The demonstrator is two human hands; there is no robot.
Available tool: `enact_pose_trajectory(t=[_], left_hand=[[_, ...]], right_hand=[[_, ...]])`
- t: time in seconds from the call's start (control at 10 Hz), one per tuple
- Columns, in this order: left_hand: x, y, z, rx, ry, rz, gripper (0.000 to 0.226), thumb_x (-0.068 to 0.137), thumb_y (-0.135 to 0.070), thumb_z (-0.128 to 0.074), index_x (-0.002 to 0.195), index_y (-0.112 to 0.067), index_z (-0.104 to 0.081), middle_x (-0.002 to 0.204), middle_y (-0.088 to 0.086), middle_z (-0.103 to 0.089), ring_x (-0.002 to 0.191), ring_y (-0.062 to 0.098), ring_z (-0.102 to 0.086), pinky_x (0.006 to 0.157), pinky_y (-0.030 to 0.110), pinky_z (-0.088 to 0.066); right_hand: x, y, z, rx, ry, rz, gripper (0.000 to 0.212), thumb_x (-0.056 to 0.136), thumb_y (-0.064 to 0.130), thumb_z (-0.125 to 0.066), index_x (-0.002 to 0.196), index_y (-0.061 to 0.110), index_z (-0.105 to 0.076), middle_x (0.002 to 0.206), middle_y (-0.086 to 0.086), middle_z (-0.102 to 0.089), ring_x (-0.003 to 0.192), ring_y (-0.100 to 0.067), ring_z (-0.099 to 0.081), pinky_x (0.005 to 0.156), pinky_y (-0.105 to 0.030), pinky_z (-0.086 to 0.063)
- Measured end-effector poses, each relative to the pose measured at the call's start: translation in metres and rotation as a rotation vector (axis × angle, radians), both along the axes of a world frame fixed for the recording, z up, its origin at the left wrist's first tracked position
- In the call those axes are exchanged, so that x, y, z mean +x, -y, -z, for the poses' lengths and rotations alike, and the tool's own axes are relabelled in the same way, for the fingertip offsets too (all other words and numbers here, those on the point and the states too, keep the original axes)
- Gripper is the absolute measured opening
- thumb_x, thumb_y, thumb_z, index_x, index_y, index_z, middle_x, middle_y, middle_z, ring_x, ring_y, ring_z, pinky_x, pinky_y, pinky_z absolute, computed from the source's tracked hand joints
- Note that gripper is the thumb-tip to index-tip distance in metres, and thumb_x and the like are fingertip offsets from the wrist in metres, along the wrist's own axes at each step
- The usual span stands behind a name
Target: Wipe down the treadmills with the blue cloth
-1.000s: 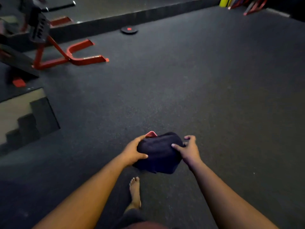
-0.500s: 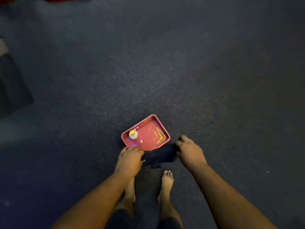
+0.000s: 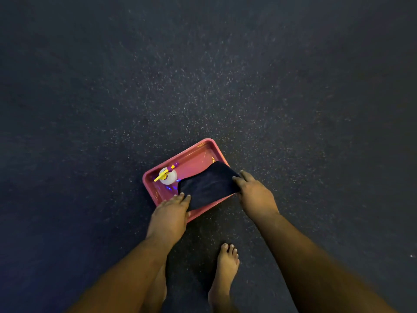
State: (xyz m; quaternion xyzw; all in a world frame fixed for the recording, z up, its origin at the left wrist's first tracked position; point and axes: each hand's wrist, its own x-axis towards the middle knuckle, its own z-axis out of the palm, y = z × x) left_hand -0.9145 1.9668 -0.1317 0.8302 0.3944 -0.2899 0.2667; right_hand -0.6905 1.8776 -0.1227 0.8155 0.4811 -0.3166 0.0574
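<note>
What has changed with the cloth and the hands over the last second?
The blue cloth, bunched up in front of the person a second ago, has come down and is spread over the near right part of the pink tray. The left hand and right hand still hold its ends. The spray bottle stands in the tray as before.

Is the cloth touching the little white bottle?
Cannot tell. In the head view the cloth edge ends right beside the bottle in the tray; no clear gap or contact shows.
</note>
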Motion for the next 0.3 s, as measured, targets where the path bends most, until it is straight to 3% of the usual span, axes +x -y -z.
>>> enact_pose_trajectory(t=[0.1,0.2,0.3], left_hand=[[-0.002,0.007,0.023,-0.120,0.009,-0.168,0.064,0.100,-0.045,-0.046,0.156,-0.025,-0.023,0.163,-0.001,-0.025,0.148,0.016,-0.025,0.119,0.039,-0.029],[0.003,0.002,-0.002,-0.220,0.116,-0.446,0.068,0.097,-0.050,-0.052,0.154,-0.021,-0.031,0.158,0.002,-0.036,0.144,0.020,-0.035,0.113,0.038,-0.035],[0.013,-0.007,-0.045,-0.301,0.190,-0.611,0.068,0.095,-0.052,-0.054,0.152,-0.020,-0.036,0.152,0.006,-0.045,0.137,0.023,-0.045,0.108,0.036,-0.039]], right_hand=[[0.000,0.011,0.025,-0.038,-0.159,0.231,0.052,0.095,0.030,-0.062,0.144,0.023,-0.048,0.153,-0.002,-0.040,0.132,-0.022,-0.048,0.106,-0.034,-0.041],[-0.006,0.016,0.004,0.041,-0.281,0.457,0.053,0.091,0.039,-0.068,0.138,0.018,-0.055,0.138,-0.004,-0.054,0.124,-0.019,-0.052,0.095,-0.022,-0.037],[-0.003,0.014,-0.040,0.102,-0.390,0.665,0.051,0.090,0.038,-0.070,0.135,0.017,-0.057,0.131,-0.002,-0.058,0.123,-0.019,-0.054,0.093,-0.021,-0.037]])
